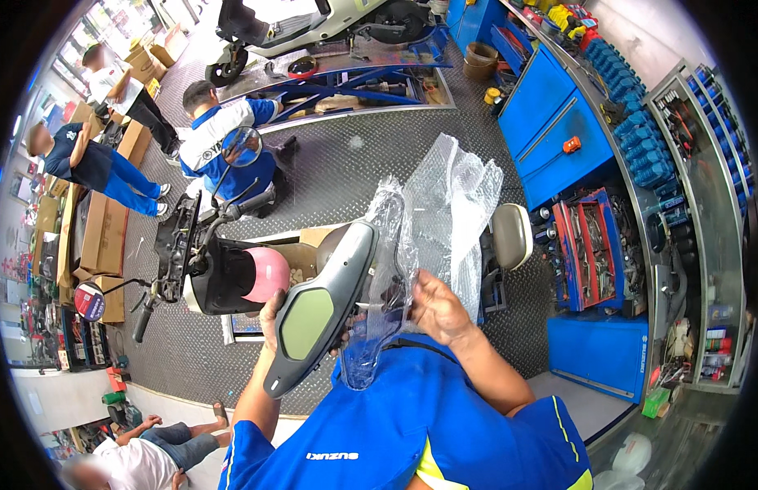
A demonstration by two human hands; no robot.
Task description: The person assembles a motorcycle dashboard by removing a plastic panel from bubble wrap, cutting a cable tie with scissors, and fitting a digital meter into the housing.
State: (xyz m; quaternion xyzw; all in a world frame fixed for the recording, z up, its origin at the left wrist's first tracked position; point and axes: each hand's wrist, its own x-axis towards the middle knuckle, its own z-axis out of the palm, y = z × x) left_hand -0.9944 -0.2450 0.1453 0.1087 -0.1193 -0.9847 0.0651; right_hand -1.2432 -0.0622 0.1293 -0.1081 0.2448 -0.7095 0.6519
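A scooter instrument cluster (pixel 323 306), long and dark grey with a greenish display, is tilted in front of my chest. My left hand (pixel 271 320) grips its left edge, with most of the fingers hidden behind it. Clear bubble wrap (pixel 454 208) hangs along the cluster's right side and spreads away from me, its lower part resting near my blue shirt. My right hand (pixel 441 310) pinches the wrap's edge between thumb and fingers. Just beyond lies a partly stripped scooter (pixel 207 269) with bare handlebars and a pink rounded thing (pixel 267 274) on it.
A person in blue and white (pixel 232 147) crouches by a blue lift (pixel 354 94) bearing another scooter (pixel 330 33). Others stand at far left; one sits at lower left. At right are a blue cabinet (pixel 555 122), a red tool tray (pixel 587 253) and a blue box (pixel 598 355).
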